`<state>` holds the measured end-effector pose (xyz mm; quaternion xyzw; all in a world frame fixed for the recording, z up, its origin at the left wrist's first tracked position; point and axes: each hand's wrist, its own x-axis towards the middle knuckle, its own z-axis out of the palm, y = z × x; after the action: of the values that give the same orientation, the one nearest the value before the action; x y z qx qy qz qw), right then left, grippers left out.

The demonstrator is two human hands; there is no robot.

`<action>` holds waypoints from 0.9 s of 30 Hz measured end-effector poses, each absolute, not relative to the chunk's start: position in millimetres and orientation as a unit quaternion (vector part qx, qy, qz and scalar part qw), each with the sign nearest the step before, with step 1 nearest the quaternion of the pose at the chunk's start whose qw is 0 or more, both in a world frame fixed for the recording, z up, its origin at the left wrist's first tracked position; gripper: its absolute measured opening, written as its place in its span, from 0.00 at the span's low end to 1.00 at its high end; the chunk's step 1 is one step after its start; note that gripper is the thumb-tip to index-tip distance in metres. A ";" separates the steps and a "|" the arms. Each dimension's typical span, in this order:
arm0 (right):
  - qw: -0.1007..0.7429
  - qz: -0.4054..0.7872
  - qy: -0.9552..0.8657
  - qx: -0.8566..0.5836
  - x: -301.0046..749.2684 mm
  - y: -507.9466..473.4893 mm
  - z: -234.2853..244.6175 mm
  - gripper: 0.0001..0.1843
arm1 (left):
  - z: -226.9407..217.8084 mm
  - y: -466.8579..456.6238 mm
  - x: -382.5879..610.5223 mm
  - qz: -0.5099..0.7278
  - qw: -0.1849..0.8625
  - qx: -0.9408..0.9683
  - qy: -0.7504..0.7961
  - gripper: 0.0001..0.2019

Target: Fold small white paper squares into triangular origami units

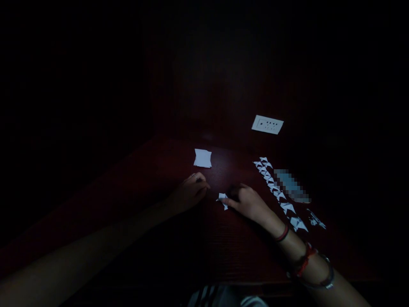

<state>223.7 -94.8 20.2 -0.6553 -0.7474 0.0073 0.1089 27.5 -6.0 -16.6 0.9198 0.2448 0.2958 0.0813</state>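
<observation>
A small white folded paper [223,197] with pointed corners lies on the dark red table in front of me. My right hand [251,202] grips it at its near right side, thumb over the paper and the other fingers curled in shadow. To the left of the paper, my left hand [193,192] rests near the table with its fingers curled in and a ring on one finger; nothing shows in it. Just beyond the left hand sits a stack of white square paper [203,158].
A row of similar folded white papers [271,184] runs along the right side of the table [211,238]. Beside it lie a blurred bluish oval object [291,185] and a small pile of white scraps [316,219]. A white socket plate [267,124] is on the back wall.
</observation>
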 end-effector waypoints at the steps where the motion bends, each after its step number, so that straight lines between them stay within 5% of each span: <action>1: 0.085 -0.004 -0.736 -0.671 217.7 -98.9 19.0 0.21 | -18.8 -4.6 27.8 0.296 0.081 0.919 0.247 0.11; 9: 0.063 -0.033 -0.747 -0.661 221.6 -96.9 32.7 0.13 | -25.6 0.3 28.7 0.305 0.076 0.919 0.238 0.10; 19: 0.036 0.083 -0.796 -0.598 273.1 -94.0 30.2 0.30 | -29.0 -10.6 38.9 0.286 0.078 0.936 0.188 0.11; 27: 0.037 0.058 -0.785 -0.616 263.2 -87.7 27.2 0.14 | -29.9 -6.6 38.5 0.276 0.093 0.942 0.165 0.12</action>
<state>263.2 -87.7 27.2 -0.6155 -0.7851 0.0579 0.0368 38.5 -6.6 -29.9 0.9424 0.1651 0.2757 0.0928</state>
